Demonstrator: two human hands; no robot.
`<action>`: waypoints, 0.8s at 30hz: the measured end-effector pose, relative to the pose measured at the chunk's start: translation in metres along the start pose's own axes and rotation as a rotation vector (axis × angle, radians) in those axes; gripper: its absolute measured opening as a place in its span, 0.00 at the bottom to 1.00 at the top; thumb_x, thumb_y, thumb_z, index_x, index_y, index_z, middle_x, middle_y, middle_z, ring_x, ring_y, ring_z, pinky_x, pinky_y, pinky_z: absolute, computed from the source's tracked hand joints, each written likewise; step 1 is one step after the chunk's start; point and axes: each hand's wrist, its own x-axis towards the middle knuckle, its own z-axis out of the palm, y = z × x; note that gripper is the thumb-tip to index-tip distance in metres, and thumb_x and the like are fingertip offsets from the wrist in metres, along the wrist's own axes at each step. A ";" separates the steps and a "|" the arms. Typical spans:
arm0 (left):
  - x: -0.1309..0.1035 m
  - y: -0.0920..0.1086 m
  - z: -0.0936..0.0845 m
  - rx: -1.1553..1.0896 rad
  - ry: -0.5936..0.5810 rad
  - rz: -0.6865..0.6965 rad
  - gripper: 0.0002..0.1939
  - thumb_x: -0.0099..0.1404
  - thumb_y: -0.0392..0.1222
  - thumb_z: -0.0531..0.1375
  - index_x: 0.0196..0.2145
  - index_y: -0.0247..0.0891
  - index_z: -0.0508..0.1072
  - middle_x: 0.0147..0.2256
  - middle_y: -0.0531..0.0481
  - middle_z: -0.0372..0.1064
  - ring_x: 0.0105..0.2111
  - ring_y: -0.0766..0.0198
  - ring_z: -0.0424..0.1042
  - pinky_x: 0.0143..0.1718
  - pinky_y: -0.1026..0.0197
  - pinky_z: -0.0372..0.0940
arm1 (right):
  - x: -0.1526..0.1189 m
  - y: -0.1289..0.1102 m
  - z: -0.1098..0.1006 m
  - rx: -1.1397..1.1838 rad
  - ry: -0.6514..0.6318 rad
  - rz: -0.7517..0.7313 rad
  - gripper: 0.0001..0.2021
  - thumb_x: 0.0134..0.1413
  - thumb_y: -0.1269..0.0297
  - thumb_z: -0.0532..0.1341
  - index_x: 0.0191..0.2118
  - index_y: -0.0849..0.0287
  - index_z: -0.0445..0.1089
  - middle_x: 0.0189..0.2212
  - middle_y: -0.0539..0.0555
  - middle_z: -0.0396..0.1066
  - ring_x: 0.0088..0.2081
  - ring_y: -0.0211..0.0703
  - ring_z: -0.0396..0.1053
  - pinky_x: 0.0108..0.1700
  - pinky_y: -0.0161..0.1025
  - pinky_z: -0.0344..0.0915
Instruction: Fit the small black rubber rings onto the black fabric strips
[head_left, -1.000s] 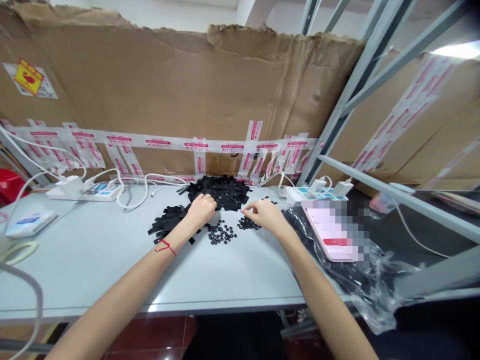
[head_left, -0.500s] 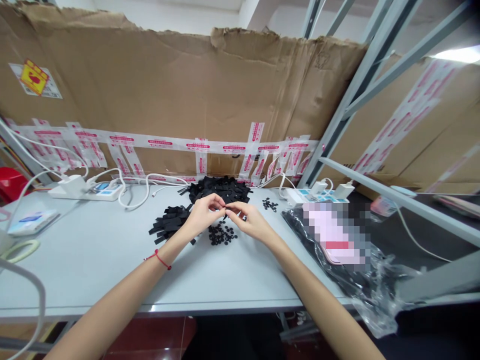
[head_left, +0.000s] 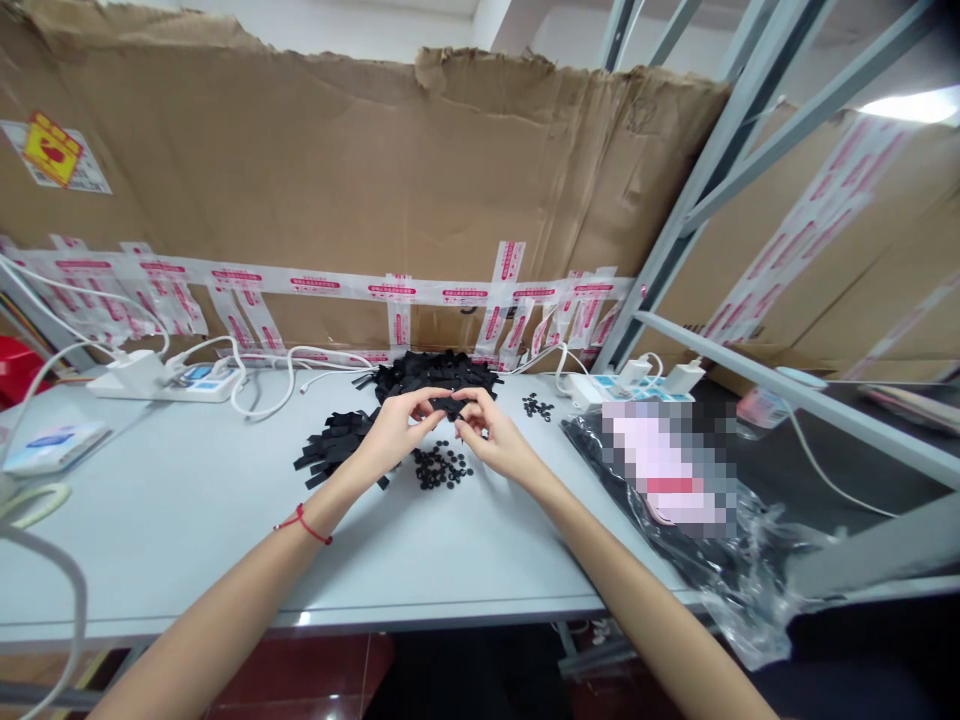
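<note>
My left hand (head_left: 401, 432) and my right hand (head_left: 491, 432) are close together over the table, fingers curled and pinching. Between their fingertips is a short black strip (head_left: 448, 407), partly covered by the fingers. Just below it on the table lies a loose cluster of small black round pieces (head_left: 442, 467). To the left, partly behind my left wrist, black strips (head_left: 330, 447) are heaped. Behind my hands rises a larger pile of black strips (head_left: 427, 372). A few small black pieces (head_left: 538, 406) lie to the right.
A clear plastic bag (head_left: 757, 560) with a pink, pixelated item (head_left: 660, 460) lies on the right. White power strips (head_left: 210, 385) and cables run along the back. Taped cardboard (head_left: 337, 170) stands behind the table, and a grey metal frame (head_left: 675, 240) rises at right.
My fingertips have moved slightly apart, and more of the black strip shows between them. The whole view has shifted slightly.
</note>
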 end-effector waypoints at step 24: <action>-0.005 0.006 -0.005 0.004 -0.323 0.057 0.17 0.68 0.46 0.47 0.27 0.36 0.67 0.27 0.52 0.66 0.28 0.66 0.63 0.32 0.64 0.57 | 0.000 -0.003 -0.012 0.141 -0.057 -0.033 0.11 0.58 0.59 0.54 0.43 0.58 0.61 0.23 0.46 0.66 0.20 0.33 0.63 0.26 0.33 0.61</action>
